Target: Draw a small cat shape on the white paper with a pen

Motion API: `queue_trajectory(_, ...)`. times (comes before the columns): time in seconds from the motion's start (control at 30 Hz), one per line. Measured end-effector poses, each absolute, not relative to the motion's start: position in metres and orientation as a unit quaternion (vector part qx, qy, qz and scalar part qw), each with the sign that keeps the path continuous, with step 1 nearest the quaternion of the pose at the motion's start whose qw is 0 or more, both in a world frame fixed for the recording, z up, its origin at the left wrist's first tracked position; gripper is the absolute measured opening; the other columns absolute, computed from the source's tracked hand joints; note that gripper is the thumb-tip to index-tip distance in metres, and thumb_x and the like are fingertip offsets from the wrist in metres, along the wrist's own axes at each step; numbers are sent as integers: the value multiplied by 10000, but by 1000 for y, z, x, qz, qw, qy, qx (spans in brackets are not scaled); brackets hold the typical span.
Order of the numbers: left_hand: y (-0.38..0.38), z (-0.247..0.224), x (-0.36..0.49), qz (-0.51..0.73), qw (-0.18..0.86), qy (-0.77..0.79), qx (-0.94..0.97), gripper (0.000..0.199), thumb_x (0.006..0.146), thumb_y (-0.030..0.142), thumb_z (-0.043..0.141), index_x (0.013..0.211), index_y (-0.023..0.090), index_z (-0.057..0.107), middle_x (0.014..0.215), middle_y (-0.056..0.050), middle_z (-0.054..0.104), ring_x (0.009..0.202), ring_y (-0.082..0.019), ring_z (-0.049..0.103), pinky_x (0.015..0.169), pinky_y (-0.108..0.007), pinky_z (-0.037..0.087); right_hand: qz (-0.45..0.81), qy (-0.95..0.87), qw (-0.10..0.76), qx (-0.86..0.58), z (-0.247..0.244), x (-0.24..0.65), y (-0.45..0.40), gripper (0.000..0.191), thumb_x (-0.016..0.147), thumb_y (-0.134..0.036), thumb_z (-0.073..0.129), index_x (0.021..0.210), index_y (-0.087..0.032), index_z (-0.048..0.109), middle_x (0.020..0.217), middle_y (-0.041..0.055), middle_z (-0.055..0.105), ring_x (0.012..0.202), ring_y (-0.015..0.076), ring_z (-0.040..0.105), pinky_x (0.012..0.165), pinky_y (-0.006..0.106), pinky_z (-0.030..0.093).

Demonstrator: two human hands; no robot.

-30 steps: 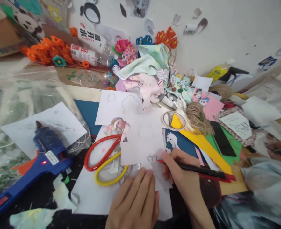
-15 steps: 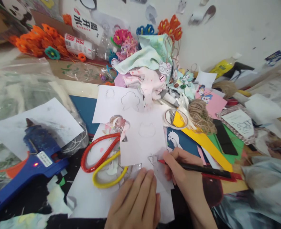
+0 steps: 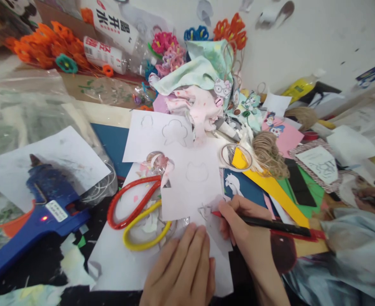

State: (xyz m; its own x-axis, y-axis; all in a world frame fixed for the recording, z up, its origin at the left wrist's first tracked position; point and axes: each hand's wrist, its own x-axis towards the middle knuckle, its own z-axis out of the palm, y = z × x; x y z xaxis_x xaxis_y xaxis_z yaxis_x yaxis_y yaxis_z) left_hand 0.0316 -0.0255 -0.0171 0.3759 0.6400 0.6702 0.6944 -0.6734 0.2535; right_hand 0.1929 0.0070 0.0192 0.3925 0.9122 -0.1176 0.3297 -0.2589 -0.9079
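My left hand (image 3: 183, 267) lies flat with fingers stretched out, pressing the lower part of a white sheet of paper (image 3: 181, 195). In my right hand (image 3: 249, 238) is a black pen with a red tip (image 3: 275, 224). Its point is at the sheet, beside a small angular pencil sketch (image 3: 205, 210). Higher on the same sheet is a faint cat-head outline (image 3: 197, 171). Another paper (image 3: 136, 144) behind it bears a cloud-like outline. Left of the sheet lie a red loop (image 3: 117, 208) and a yellow loop (image 3: 147, 245), like scissor handles; the rest is hidden.
A blue glue gun (image 3: 52, 208) with a lit red light lies at the left. Behind the papers are a fabric pile (image 3: 194, 72), a tape roll (image 3: 235, 157), twine (image 3: 270, 153) and a yellow strip (image 3: 273, 191). Another person's hand (image 3: 374, 194) shows at the far right.
The camera view has shifted slightly. Both hands keep nearly the same places on the paper, and the pen tip stays beside the small sketch.
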Motion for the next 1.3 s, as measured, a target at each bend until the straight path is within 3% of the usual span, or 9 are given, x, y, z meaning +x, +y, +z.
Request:
queue_trajectory(0.53,-27,-16,32,-386,32,-405,-828,251,930,143,560,1079,107,759,1123,-23,777,1005,-159,752,1011,-242,507,340,-437,420,-719,20,192,7,389,858,-309,683,512,-206,538,407,-51,541,321,72,428,341,194,299)
queue_trajectory(0.8,-26,-15,33,-386,37,-406,-828,252,937,144,548,1078,107,753,1116,-19,776,984,-170,759,851,-272,546,343,-442,419,-715,18,194,6,391,863,-305,685,517,-204,534,406,-50,539,331,71,431,354,196,307)
queue_trajectory(0.9,-26,-15,32,-386,33,-405,-828,249,935,137,553,1076,106,756,1115,-21,778,989,-166,756,907,-270,531,349,-444,420,-710,18,194,6,389,875,-294,679,525,-202,534,412,-51,546,331,70,437,362,195,324)
queue_trajectory(1.03,-27,-16,31,-383,27,-405,-830,254,936,135,560,1097,103,753,1139,-27,774,1034,-156,741,1100,-267,434,336,-462,441,-692,16,196,4,400,887,-267,682,525,-200,525,420,-50,544,348,72,458,390,190,372)
queue_trajectory(1.1,-27,-17,32,-389,25,-406,-827,251,938,134,558,1087,98,757,1130,-35,778,1044,-152,737,1173,-276,366,307,-460,482,-680,15,198,3,332,878,-265,715,586,-198,571,474,-48,584,385,75,489,417,184,409)
queue_trajectory(1.23,-27,-19,35,-406,26,-405,-819,238,931,124,568,1059,79,765,1109,-56,784,1047,-154,735,1213,-288,314,268,-471,516,-664,14,201,-1,89,802,-243,810,824,-221,727,743,0,730,653,123,675,592,186,536)
queue_trajectory(1.3,-27,-19,35,-404,25,-404,-820,238,928,122,572,1059,75,765,1112,-60,783,1047,-156,735,1220,-291,302,283,-470,502,-668,14,201,-1,100,828,-269,792,774,-217,726,689,-1,721,604,119,663,571,185,531)
